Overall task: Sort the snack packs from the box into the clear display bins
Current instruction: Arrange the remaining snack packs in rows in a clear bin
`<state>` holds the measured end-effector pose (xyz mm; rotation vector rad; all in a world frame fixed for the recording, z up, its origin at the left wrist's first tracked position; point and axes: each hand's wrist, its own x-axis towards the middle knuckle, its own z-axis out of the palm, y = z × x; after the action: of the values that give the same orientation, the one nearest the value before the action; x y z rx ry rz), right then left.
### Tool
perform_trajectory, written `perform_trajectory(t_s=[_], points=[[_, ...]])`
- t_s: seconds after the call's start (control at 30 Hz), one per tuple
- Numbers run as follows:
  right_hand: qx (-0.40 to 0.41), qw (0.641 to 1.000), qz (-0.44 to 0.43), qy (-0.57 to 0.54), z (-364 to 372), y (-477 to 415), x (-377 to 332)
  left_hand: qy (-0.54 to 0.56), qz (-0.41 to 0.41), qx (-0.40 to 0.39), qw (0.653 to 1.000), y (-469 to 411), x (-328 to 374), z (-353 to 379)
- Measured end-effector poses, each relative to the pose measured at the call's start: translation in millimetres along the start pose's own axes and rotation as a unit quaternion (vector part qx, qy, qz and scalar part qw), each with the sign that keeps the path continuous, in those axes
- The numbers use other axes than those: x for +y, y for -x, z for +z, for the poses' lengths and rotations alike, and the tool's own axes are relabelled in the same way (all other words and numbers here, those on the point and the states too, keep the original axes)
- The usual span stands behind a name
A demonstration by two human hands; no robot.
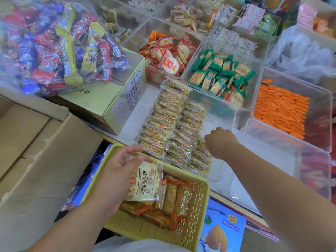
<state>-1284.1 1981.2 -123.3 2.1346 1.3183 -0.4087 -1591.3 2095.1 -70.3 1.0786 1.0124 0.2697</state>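
Note:
My left hand (116,171) grips a clear-wrapped yellow cracker pack (145,182) over a yellow plastic basket (198,206) that holds several orange-ended snack packs (171,202). My right hand (221,142) reaches into a clear display bin (216,106), its fingers closed on the nearest cracker pack (202,151) of the stacked rows (169,124) filling the bin's left half. The bin's right half is bare.
Neighbouring clear bins hold red-and-white packs (167,55), green packs (221,75) and orange packs (281,110). A yellow-green carton (109,99) carries a big bag of mixed snacks (54,44). Brown cardboard boxes (36,160) stand at the left, a blue almond box (223,231) below.

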Motion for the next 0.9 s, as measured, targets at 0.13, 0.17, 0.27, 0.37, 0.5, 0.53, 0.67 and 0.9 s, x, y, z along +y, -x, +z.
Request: perform_trajectory(t_s=[0.13, 0.17, 0.27, 0.37, 0.5, 0.53, 0.67, 0.9], points=[[-0.049, 0.996, 0.020, -0.065, -1, -11, -4, 0.014, -0.005, 0.013, 1.000, 2, -1, -7], [-0.055, 0.995, 0.026, -0.077, -2, -15, -4, 0.019, -0.007, 0.016, 1.000, 3, -1, -8], [-0.077, 0.990, 0.047, -0.106, -2, -23, -9, 0.032, -0.007, 0.020, 0.999, 4, -1, -10], [-0.095, 0.987, 0.058, -0.114, 4, -31, -17, 0.064, -0.014, 0.020, 0.998, 6, 0, -13], [-0.106, 0.979, 0.090, -0.151, 13, -39, -26, 0.140, -0.045, 0.018, 0.989, 8, 3, -17], [-0.107, 0.975, 0.100, -0.167, 15, -41, -27, 0.155, -0.048, 0.021, 0.987, 9, 3, -18], [-0.111, 0.967, 0.107, -0.202, 12, -42, -28, 0.199, -0.050, 0.027, 0.978, 11, 7, -19], [-0.066, 0.966, 0.100, -0.231, -4, -9, -21, 0.193, -0.018, 0.023, 0.981, 15, 15, -11]])
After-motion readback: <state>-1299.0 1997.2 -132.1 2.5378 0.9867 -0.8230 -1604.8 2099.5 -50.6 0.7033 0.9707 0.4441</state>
